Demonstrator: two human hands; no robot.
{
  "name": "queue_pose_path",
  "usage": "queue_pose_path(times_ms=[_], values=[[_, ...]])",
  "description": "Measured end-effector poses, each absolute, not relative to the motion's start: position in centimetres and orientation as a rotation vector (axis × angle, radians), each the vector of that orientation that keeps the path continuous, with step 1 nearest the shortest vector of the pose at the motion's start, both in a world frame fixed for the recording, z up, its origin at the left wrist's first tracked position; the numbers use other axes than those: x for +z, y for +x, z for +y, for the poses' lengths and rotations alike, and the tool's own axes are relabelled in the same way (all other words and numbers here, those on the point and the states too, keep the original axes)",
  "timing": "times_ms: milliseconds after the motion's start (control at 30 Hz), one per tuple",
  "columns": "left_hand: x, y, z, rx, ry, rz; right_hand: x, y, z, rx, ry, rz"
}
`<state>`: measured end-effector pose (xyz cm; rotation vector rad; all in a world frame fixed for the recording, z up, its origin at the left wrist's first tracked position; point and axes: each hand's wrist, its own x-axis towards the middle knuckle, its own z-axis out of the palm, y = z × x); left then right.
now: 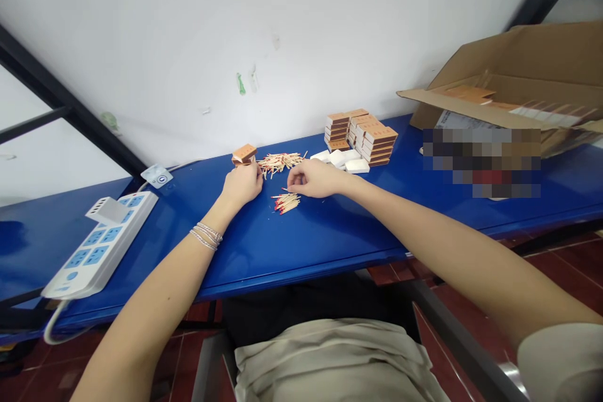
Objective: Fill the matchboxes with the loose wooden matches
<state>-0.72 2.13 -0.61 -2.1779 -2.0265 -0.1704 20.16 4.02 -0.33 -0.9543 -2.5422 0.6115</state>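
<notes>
My left hand rests closed on the blue table, its fingers against a small orange matchbox. My right hand is curled in a pinch just above a small bundle of red-tipped matches; what its fingertips hold is too small to make out. A larger loose heap of matches lies between the two hands, a little farther back. Behind the right hand are white inner trays and stacks of orange matchboxes.
A white and blue power strip with a plug lies at the left of the table. An open cardboard box stands at the back right. The white wall runs right behind the table. My lap is under the near edge.
</notes>
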Motion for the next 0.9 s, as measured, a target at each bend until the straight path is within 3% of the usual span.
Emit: queue_pose_path(times_ms=[100, 400, 633, 900], values=[[-0.7, -0.8, 2.1, -0.26, -2.213, -2.006, -0.5, 20.1, 4.0, 0.623, -0.967, -2.537], [-1.4, 0.2, 1.3, -0.984, -2.704, -1.714, -1.1, 19.7, 4.4, 0.546, -0.943, -2.273], [-1.5, 0.8, 0.9, -0.945, -2.769, -1.665, -0.8, 20.1, 4.7, 0.511, -0.958, -2.255], [-1.6, 0.3, 1.4, -0.6, -2.858, -1.7, -1.0, 20.1, 4.7, 0.662, -1.049, -2.422]])
